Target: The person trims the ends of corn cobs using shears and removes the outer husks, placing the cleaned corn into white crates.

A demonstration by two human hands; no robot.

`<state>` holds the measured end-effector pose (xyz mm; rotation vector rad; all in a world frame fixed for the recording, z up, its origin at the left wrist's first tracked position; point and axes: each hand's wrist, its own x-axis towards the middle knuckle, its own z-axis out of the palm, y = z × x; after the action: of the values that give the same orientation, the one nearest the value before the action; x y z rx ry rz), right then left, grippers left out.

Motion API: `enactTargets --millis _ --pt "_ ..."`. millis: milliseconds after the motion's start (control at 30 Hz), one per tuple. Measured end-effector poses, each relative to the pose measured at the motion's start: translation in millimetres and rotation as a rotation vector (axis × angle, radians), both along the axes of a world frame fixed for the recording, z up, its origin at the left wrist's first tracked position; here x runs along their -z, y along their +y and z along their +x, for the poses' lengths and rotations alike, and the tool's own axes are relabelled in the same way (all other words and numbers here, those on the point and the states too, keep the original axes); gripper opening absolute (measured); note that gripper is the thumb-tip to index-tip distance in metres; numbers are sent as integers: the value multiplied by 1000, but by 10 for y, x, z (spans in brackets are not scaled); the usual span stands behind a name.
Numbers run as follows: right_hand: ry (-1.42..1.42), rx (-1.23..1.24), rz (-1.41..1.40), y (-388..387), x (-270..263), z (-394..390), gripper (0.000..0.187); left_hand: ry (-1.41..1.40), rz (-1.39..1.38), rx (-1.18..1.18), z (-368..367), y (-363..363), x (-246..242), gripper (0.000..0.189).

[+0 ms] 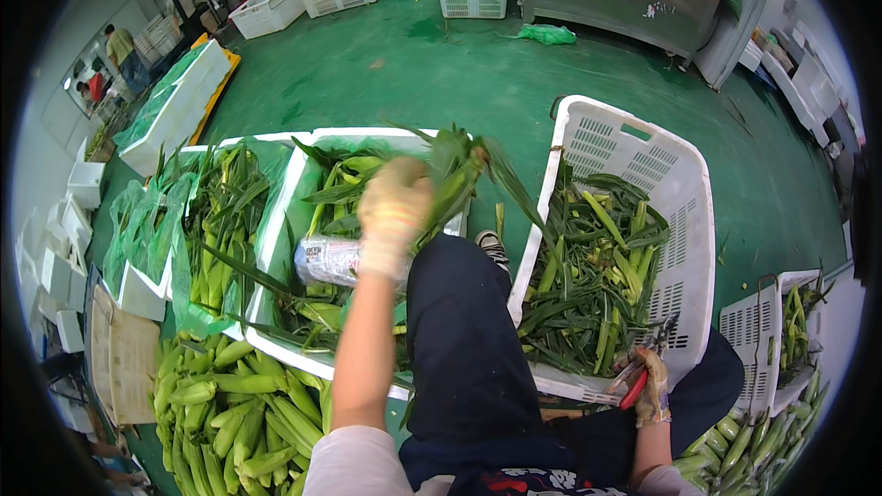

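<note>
My left hand (395, 210), in a pale work glove and blurred, is closed on an ear of corn in its husk (451, 193), whose long green leaves fan out to the right. Below the hand, a plastic-wrapped bundle (327, 260) lies across a white foam box (279, 203) lined with green film and holding leafy corn. My right hand (651, 386), also gloved, grips red-handled pruning shears (634, 389) at the near right rim of a white plastic crate (689, 220). Cut leaves and stalk pieces (592, 289) fill the bottom of that crate.
Husked-leaf corn ears (234, 420) are piled at lower left. More ears (751, 448) lie at lower right beside another white crate (747, 337). Further foam boxes (182, 110) stand at left. A metal-sided table (620, 3) stands ahead. Two people (124, 58) are far off at upper left.
</note>
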<state>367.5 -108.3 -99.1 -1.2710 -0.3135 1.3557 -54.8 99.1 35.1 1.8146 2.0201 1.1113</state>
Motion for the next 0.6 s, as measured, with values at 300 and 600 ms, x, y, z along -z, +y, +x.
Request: enactTargets --millis 300,600 --pt "-237 -204 -92 271 -212 -485 26 93 -630 211 -1266 937 1951 92" --pt "-1131 -731 143 386 -590 -686 56 -1556 -22 474 -430 618 248 49"
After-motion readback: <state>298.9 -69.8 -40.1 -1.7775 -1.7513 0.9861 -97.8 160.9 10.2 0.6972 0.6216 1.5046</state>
